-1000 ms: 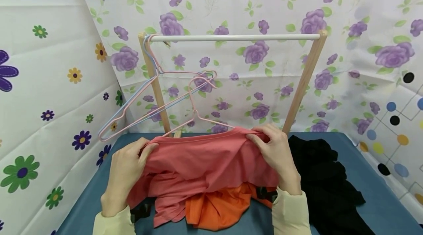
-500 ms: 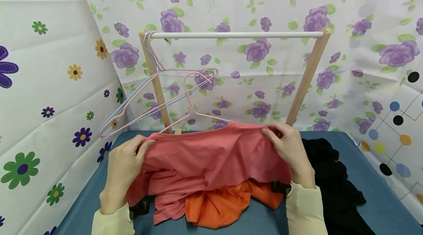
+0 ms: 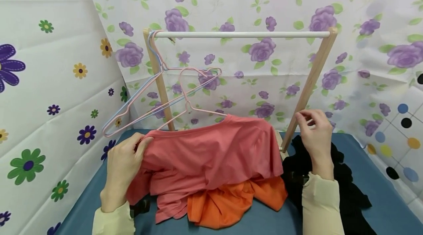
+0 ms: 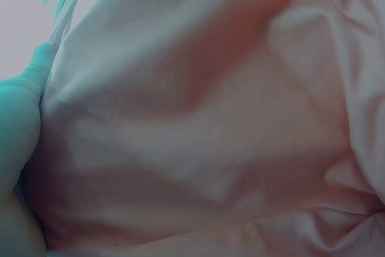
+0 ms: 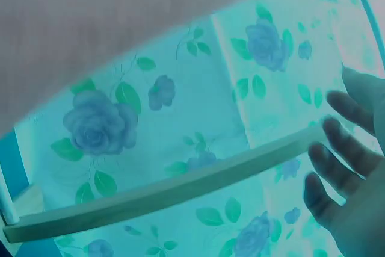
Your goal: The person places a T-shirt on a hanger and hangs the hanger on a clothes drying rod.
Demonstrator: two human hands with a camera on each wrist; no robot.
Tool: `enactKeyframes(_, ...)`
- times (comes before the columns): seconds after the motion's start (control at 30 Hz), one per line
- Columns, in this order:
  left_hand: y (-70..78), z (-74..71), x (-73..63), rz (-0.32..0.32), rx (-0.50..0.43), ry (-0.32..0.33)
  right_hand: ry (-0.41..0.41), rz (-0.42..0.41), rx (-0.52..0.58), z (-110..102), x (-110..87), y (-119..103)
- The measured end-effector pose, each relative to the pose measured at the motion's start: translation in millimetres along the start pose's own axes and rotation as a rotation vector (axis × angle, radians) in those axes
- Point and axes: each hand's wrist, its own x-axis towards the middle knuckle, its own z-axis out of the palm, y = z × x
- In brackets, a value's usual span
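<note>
A coral-pink shirt (image 3: 211,154) hangs draped over a pink hanger (image 3: 187,99), whose hook and upper arms rise out of the neckline. My left hand (image 3: 123,165) pinches the shirt's neckline at its left end. In the left wrist view, the shirt (image 4: 198,118) fills most of the picture, with the left hand (image 4: 21,130) at the left edge. My right hand (image 3: 315,136) is off the shirt, to its right, fingers loosely bent with nothing in them. The right wrist view has the right hand (image 5: 352,161) beside the rack's wooden post (image 5: 168,185).
A rack with a white rod (image 3: 241,35) stands behind. A blue hanger (image 3: 129,101) and another pink hanger hang at the rod's left end. An orange garment (image 3: 224,205) lies under the shirt, and black clothing (image 3: 350,194) lies right, on the blue table (image 3: 89,187).
My right hand has let go of the shirt's right shoulder and moved right and up. That shoulder now drapes over the hanger. The left hand keeps its pinch.
</note>
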Motion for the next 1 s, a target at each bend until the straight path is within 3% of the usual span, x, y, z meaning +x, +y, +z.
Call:
enactKeyframes(0.23, 1.8, -0.9, 1.6, -0.013, 0.011, 0.017, 0.223, 0.256, 0.121, 2, 3.9, 8)
enactKeyframes(0.33, 1.7, -0.8, 0.7, -0.013, 0.02, 0.027, 0.256, 0.32, 0.145, 6, 3.6, 12)
enactKeyframes(0.5, 1.2, -0.1, -1.9, -0.03, 0.043, 0.042, 0.11, 0.438, 0.121, 12, 0.1, 23)
enactKeyframes(0.67, 1.4, -0.2, -4.3, -0.037, 0.05, 0.049, -0.042, 0.488, 0.11, 17, -6.1, 29)
enactKeyframes(1.0, 1.6, 0.3, -0.8, 0.008, 0.057, 0.079, -0.119, 0.49, 0.093, 29, -17.7, 39)
